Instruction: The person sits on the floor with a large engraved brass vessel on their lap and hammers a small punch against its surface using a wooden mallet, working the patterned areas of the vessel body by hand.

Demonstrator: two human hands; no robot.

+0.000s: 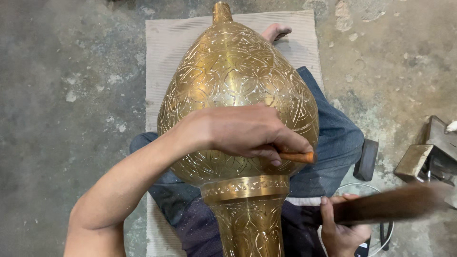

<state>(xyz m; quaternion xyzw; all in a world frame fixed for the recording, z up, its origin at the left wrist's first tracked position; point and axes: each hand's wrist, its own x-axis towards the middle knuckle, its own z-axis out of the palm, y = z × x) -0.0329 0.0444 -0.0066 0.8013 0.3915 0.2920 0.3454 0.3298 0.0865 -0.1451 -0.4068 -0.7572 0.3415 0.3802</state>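
Note:
A large engraved brass vessel (238, 81) lies across my lap, its narrow tip pointing away and its neck toward me. My left hand (243, 131) rests on the vessel's belly and grips a small wooden-handled chisel (297, 157) pressed against the metal. My right hand (340, 226), low at the right, holds a dark wooden hammer handle (395, 204) that is blurred with motion and stretches to the right.
I sit on a pale ribbed mat (166, 43) on a rough concrete floor (62, 95). My bare foot (276, 32) shows beyond the vessel. A dark block (366, 159), a wooden block (413, 162) and metal tools (442, 143) lie at the right.

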